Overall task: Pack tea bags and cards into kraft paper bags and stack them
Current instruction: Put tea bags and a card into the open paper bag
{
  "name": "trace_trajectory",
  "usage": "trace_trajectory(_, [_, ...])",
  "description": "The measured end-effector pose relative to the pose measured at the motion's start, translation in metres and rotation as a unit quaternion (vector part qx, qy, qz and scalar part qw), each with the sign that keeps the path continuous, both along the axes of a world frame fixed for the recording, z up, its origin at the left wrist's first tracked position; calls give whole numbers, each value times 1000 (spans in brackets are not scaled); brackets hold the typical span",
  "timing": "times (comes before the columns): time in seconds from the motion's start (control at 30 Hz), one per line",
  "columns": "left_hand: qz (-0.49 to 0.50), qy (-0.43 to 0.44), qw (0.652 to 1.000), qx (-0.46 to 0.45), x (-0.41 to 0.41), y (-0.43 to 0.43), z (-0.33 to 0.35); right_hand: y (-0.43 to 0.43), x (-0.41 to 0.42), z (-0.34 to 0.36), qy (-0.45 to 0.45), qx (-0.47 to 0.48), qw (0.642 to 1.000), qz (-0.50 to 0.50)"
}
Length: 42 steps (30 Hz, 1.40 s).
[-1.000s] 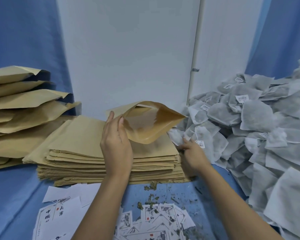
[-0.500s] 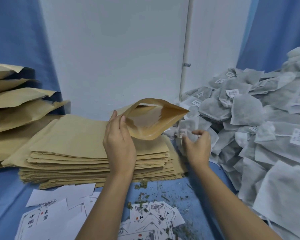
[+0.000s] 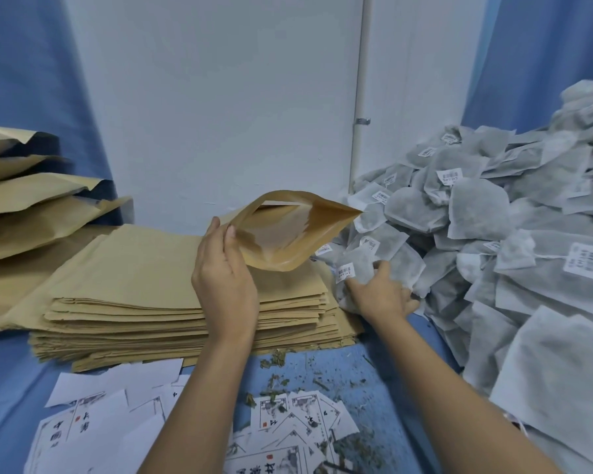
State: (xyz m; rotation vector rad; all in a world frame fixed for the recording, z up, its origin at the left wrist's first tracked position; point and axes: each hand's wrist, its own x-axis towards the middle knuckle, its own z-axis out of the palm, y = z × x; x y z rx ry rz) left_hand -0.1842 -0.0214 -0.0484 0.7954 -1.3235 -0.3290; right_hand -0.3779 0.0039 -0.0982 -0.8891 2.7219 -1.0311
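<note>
Both bare forearms reached up from the lower edge of the view, the left rising nearly straight and the right slanting in from the lower right. The left hand (image 3: 225,285) stood upright with its back toward the camera and its wrist straight. It pinched the near edge of an open kraft paper bag (image 3: 329,217), thumb on the near face and fingers (image 3: 215,224) behind. The right hand (image 3: 382,295) lay lower and further right, apart from the left, back facing up. Its fingers curled round a tea bag (image 3: 360,263), with the thumb side toward the left hand.
</note>
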Motion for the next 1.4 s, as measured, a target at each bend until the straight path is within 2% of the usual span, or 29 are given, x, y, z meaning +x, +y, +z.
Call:
trace_trajectory(0.1, [4, 7, 1000, -1, 2, 0, 2, 1, -1, -4, 7, -19, 1000, 15])
trace_trajectory(0.17, [7, 14, 1000, -4, 4, 1, 4, 5, -1, -5, 11, -62, 996, 60])
trace_trajectory(0.3, [13, -10, 999, -35, 13, 0, 12, 18, 2, 5, 57, -221, 965, 130])
trace_trajectory(0.33, [19, -18, 999, -46, 15, -2, 15, 21, 5, 13, 35, -279, 949, 144])
trace_trajectory(0.4, [37, -20, 997, -61, 22, -6, 21, 29, 13, 35, -106, -381, 897, 197])
trace_trajectory(0.43, [47, -13, 997, -65, 24, -8, 24, 33, 16, 46, -196, -393, 866, 240])
trace_trajectory(0.53, [68, -6, 995, -67, 30, -13, 29, 45, 27, 73, -380, -297, 771, 417])
trace_trajectory(0.6, [69, -22, 995, -66, 31, -14, 27, 48, 38, 81, -435, -261, 703, 499])
trace_trajectory(0.63, [67, -33, 995, -65, 31, -14, 24, 48, 43, 85, -447, -257, 685, 515])
trace_trajectory(0.67, [64, -44, 995, -62, 30, -13, 20, 47, 49, 90, -448, -254, 686, 514])
trace_trajectory(0.7, [60, -54, 995, -57, 30, -11, 15, 46, 54, 95, -437, -250, 705, 499])
trace_trajectory(0.8, [39, -69, 996, -44, 26, -2, 2, 36, 67, 102, -379, -215, 807, 397])
trace_trajectory(0.83, [34, -77, 996, -41, 24, 1, -3, 33, 71, 104, -386, -211, 815, 378])
trace_trajectory(0.93, [21, -79, 996, -32, 18, 12, -13, 26, 91, 109, -437, -196, 785, 393])
trace_trajectory(1.0, [12, -52, 998, -21, 13, 18, -13, 17, 100, 109, -387, -162, 821, 387])
trace_trajectory(1.07, [9, -36, 999, -15, 9, 22, -12, 8, 109, 107, -250, -117, 893, 356])
trace_trajectory(1.13, [9, -39, 999, -13, 7, 24, -11, 3, 115, 101, -26, -47, 945, 321])
trace_trajectory(1.2, [11, -47, 999, -2, 8, 22, -12, 5, 118, 96, 198, -11, 939, 280])
trace_trajectory(1.27, [13, -55, 998, 4, 9, 19, -13, 12, 119, 89, 377, -18, 891, 252])
trace_trajectory(1.3, [12, -56, 998, 5, 10, 18, -13, 13, 120, 85, 399, -45, 882, 245])
trace_trajectory(1.33, [12, -55, 998, 8, 10, 18, -13, 14, 122, 83, 364, -74, 895, 246])
trace_trajectory(1.4, [9, -49, 999, 15, 10, 19, -15, 13, 125, 81, 206, -113, 930, 284])
